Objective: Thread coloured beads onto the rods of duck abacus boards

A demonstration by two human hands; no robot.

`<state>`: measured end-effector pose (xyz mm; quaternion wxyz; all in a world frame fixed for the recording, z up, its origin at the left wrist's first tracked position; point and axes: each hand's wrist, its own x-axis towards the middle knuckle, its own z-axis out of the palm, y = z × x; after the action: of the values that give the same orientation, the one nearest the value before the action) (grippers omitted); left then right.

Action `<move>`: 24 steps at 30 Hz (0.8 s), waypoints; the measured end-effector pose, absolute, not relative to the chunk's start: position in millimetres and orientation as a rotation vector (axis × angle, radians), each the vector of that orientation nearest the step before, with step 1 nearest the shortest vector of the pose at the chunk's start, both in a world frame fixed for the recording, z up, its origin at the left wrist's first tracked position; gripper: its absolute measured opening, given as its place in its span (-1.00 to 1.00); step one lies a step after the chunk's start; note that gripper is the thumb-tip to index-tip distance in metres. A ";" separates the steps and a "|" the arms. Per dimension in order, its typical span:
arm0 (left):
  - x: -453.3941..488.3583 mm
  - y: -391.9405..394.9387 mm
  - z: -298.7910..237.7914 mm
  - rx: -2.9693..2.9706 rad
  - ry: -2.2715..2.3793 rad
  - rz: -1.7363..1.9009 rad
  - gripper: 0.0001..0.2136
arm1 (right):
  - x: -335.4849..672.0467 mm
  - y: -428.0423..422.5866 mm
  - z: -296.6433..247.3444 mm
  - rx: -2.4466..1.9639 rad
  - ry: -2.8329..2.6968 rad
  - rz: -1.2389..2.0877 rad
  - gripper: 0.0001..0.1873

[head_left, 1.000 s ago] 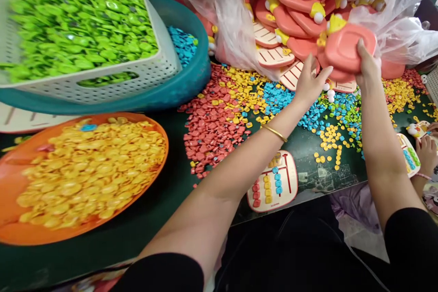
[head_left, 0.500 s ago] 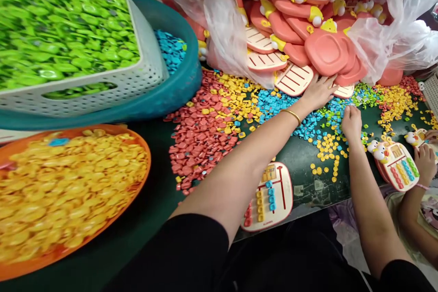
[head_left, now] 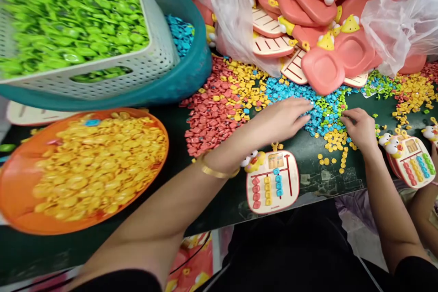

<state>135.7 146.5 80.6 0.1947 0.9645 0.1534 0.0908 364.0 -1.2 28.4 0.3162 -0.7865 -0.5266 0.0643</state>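
Note:
My left hand (head_left: 290, 116) is over the near edge of the loose blue pieces (head_left: 285, 89), fingers stretched and thumb apart. No held thing shows in it. My right hand (head_left: 361, 127) is beside the loose green pieces (head_left: 337, 112), its fingers bent and its thumb a little apart from the forefinger. Whether a small piece lies at its fingertips I cannot make out. Between my arms lies a cream toy board (head_left: 273, 182) with a duck head, partly behind my left forearm. Red and yellow pieces sit in two of its slots, blue ones in a third.
Red boards with yellow duck heads (head_left: 323, 66) spill from a plastic bag (head_left: 232, 13) at the back. Loose red pieces (head_left: 215, 121) lie left of my hand. An orange basin (head_left: 20, 191) and a green-filled basket (head_left: 160, 50) stand left. Another person's arm (head_left: 424, 200) and a filled board (head_left: 412, 164) are right.
My left hand has drawn back from the heap of boards to the blue pieces. A red-backed board at the heap's front has shifted forward. My right hand's fingers have unfolded towards the green pieces.

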 end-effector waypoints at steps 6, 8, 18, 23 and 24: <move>32.3 41.2 57.4 2.626 0.799 -0.044 -0.25 | 361.1 -1.7 21.0 -2.224 -1.490 0.051 -0.76; 22.5 16.7 44.4 2.594 0.824 -0.036 -0.19 | 357.6 -11.2 20.5 -2.229 -1.407 -0.124 -0.74; 115.2 86.9 37.8 1.867 1.005 0.632 -0.35 | 350.0 7.4 8.4 -2.058 -0.902 -0.025 -0.67; 200.4 142.6 41.1 1.302 1.015 0.711 -0.56 | 348.5 34.0 18.6 -1.696 -0.597 0.262 -0.65; 207.9 148.3 42.3 1.284 0.985 0.744 -0.62 | 347.0 36.7 21.6 -1.621 -0.604 0.305 -0.63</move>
<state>207.9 148.3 42.3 0.6289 0.5603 0.4300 0.3249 347.0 36.7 21.6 0.6383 -0.7104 -0.2647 0.1334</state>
